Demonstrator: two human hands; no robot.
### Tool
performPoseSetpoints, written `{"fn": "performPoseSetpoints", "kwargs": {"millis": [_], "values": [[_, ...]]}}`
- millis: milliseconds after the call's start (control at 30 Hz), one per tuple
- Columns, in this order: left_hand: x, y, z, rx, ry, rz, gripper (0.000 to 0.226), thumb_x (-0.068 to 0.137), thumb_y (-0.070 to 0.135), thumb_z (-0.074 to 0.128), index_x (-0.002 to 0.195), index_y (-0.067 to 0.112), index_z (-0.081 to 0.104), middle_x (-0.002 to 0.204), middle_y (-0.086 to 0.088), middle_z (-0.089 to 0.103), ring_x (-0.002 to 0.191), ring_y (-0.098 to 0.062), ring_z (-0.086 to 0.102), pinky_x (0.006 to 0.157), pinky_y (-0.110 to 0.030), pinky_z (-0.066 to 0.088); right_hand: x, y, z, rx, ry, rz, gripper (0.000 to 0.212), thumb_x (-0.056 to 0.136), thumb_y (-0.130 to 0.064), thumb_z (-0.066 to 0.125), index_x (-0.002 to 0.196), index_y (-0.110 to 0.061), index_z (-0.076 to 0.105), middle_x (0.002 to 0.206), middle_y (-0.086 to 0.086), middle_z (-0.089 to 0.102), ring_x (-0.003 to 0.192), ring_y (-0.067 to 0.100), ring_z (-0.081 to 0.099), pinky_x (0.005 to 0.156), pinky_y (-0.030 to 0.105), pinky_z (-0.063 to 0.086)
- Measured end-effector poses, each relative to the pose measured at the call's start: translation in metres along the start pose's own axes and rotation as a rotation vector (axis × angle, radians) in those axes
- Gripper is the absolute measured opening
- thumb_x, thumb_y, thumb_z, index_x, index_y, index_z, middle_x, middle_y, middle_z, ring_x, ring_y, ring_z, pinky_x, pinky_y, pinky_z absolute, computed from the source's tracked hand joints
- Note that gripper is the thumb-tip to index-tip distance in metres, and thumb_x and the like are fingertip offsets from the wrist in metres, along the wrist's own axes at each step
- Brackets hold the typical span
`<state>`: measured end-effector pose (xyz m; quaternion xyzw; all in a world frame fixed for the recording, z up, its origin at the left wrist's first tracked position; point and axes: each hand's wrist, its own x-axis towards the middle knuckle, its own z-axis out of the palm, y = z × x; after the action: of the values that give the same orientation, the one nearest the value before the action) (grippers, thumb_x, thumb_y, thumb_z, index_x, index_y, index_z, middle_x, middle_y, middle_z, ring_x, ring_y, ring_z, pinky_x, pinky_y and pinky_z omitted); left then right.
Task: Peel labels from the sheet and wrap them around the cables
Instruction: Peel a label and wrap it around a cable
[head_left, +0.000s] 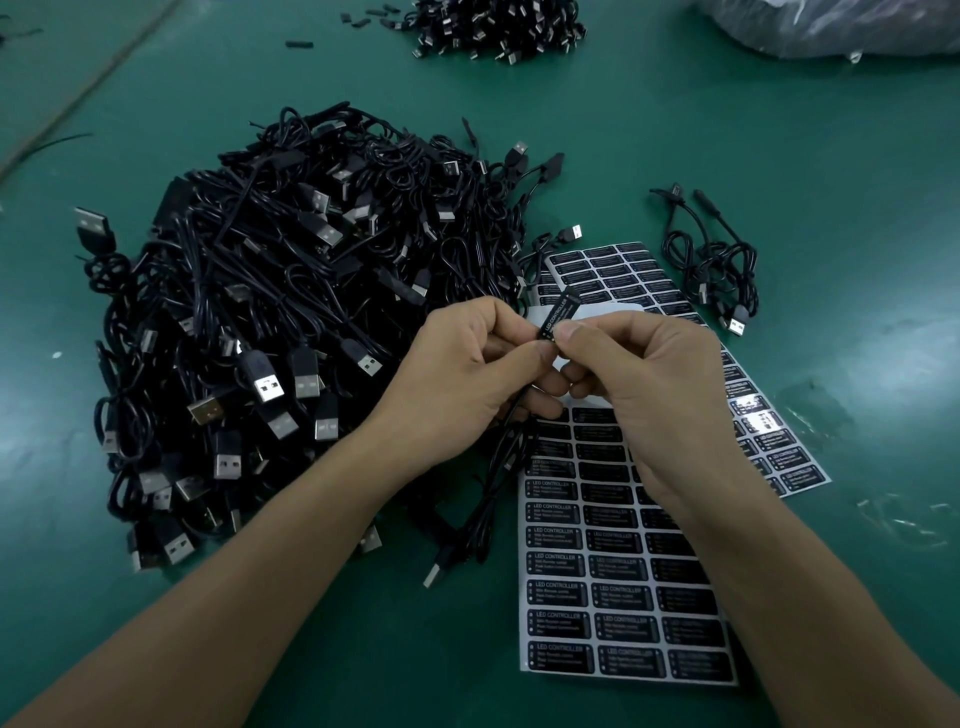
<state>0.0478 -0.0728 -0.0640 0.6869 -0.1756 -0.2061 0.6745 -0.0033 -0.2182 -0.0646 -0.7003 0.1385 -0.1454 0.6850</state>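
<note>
Nearest, at lower right of the frame, lies the label sheet (623, 597), with many black stickers left on it. Just above it, at centre, the left hand (462, 374) and right hand (644, 374) meet, both pinching one cable (488, 499) with a label (553, 317) partly round it. The cable's tail trails toward lower centre. I judge the label thin, light and tacky, apt to crease or stick askew, so fingertips at its edges suit best. The limp cable is better held at its stiff section. Left of centre sits the cable pile (291, 312); some loose cables (717, 260) lie at upper right.
</note>
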Motion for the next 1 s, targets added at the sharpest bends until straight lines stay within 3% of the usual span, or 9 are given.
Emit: {"fn": "performPoseSetpoints", "kwargs": {"millis": [1000], "values": [[-0.0014, -0.0027, 0.0027, 0.023, 0.019, 0.032, 0.014, 0.097, 0.008, 0.064, 0.085, 0.007, 0.056, 0.070, -0.007, 0.075, 0.059, -0.018, 0.073, 0.050, -0.021, 0.051, -0.0032, -0.0030, 0.0060, -0.017, 0.058, -0.011, 0.019, 0.085, -0.009, 0.074, 0.066, -0.010, 0.071, 0.053, -0.001, 0.063, 0.050, 0.007, 0.058, 0.053, 0.017, 0.049]]}}
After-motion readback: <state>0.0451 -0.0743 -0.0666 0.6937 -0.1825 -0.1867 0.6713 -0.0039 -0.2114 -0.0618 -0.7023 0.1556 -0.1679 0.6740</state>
